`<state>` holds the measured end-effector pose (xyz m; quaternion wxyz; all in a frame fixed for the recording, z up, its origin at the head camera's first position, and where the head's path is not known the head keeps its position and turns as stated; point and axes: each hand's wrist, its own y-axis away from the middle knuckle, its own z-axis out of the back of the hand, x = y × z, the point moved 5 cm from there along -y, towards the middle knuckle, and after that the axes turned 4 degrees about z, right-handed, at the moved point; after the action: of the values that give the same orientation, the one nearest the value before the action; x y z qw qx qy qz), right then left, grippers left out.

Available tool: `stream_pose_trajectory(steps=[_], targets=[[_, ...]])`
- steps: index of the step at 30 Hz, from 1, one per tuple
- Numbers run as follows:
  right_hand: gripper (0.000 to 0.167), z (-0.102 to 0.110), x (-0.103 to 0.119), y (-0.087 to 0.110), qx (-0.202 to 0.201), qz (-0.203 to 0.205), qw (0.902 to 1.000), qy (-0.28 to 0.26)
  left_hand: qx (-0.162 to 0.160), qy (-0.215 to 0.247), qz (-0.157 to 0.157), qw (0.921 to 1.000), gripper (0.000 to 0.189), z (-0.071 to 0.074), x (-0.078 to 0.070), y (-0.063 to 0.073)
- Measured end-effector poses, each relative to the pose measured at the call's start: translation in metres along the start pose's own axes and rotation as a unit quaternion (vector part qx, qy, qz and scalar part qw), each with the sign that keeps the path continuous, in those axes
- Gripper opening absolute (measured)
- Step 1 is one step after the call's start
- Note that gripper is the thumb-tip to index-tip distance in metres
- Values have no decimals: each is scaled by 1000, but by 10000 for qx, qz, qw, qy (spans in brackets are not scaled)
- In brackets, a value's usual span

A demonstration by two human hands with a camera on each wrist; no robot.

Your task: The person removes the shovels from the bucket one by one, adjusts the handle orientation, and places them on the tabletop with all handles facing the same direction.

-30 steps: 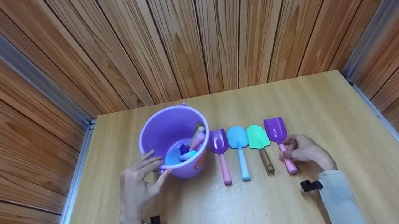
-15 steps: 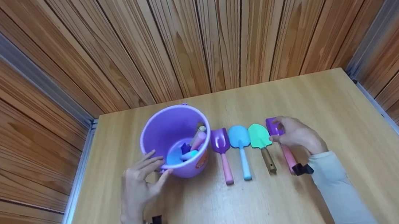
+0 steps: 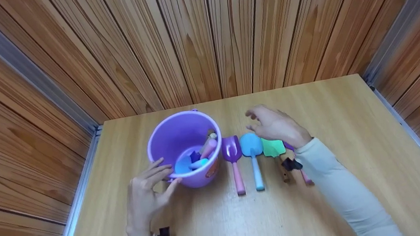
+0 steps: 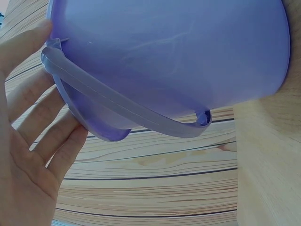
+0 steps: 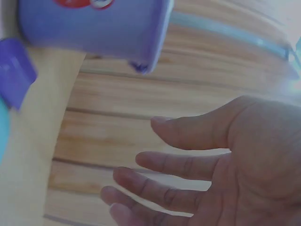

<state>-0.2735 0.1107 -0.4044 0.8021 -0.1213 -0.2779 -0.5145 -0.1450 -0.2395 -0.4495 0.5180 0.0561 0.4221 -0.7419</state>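
Note:
My left hand (image 3: 146,201) rests on the near-left rim of a purple bucket (image 3: 180,132), fingers spread, tips over the edge. In the left wrist view, the bucket's handle (image 4: 117,101) hangs down its outer side beside that hand. Toy tools lie inside the bucket, among them a pink handle (image 3: 208,148) and a light-blue handle (image 3: 198,164). My right hand (image 3: 278,125) hovers with loosely bent fingers above the far end of a row of toy shovels, holding nothing. Nearest to it are a blue shovel (image 3: 251,144) and a green trowel (image 3: 273,147).
Right beside the bucket lies a purple scoop (image 3: 231,148) with a pink handle. A second purple scoop with a pink handle (image 3: 307,178) is partly hidden under my right forearm. Wood-plank walls (image 3: 202,37) enclose the table (image 3: 331,98) at the back and sides.
My right hand has left the rightmost purple scoop and swept up and leftward over the green trowel toward the blue shovel. The left hand and bucket have stayed put.

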Motion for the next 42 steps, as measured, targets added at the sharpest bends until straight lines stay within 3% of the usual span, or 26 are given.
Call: stream_pose_trajectory(steps=[5, 10, 13, 16, 20, 24, 32, 36, 42], targets=[[46, -2, 39, -16, -184, 626, 9969, 444, -56, -78, -113, 9999, 32, 1, -1, 0], [41, -18, 75, -31, -303, 1454, 9851, 868, -130, -58, -149, 9998, 32, 2, 0, 0], [40, -33, 93, -39, -152, 1842, 9782, 942, -78, -31, -48, 10000, 32, 2, 0, 0], [44, -49, 106, -47, 208, 1981, 9749, 994, -12, -25, 33, 10000, 32, 2, 1, 0], [48, -70, 113, -58, 793, 1887, 9704, 1280, 10, -6, 41, 10000, 33, 1, 0, -1], [37, -89, 115, -68, 1303, 1564, 9623, 1806, 2, 14, 32, 10000, 33, 0, 0, -2], [15, -112, 119, -78, 1753, 936, 9423, 2693, 5, 9, 95, 10000, 32, 0, 0, -2], [16, -121, 123, -83, 1908, 671, 9228, 3278, -68, -51, -70, 9999, 31, 0, -2, -2], [27, -134, 126, -91, 2236, 125, 8830, 4126, -97, -156, -171, 9997, 30, -1, -2, -1]])
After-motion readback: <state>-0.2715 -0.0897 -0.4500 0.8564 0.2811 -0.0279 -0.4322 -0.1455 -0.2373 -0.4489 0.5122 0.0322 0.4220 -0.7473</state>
